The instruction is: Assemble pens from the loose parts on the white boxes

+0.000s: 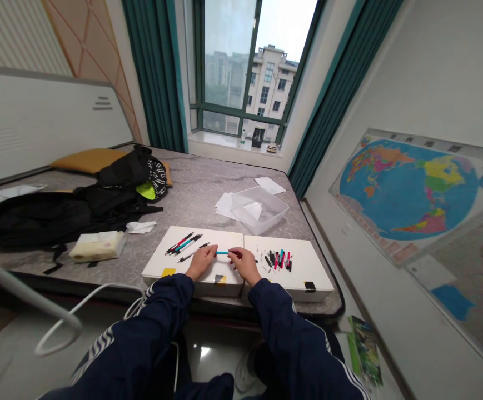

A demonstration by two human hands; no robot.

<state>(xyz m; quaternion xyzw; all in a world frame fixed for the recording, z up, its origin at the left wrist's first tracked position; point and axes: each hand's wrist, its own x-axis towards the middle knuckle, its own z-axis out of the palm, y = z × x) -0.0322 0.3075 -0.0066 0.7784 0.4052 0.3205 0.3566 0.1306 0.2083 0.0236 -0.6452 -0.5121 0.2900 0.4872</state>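
Observation:
My left hand (202, 262) and my right hand (241, 264) both grip a slim teal pen (222, 253), one at each end, just above the seam between two white boards. The left white board (224, 239) carries several dark and teal pens (183, 244) lying side by side, up and left of my left hand. On the right white board (303, 264), a loose pile of pens and small pen parts (278, 260) lies just right of my right hand. My fingers hide most of the teal pen.
The boards rest on a grey mattress (191, 189). A clear plastic box (260, 208) and white papers (227, 205) lie beyond them. A black backpack (36, 219) and tissue pack (97, 247) are to the left. A wall map (408, 189) hangs right.

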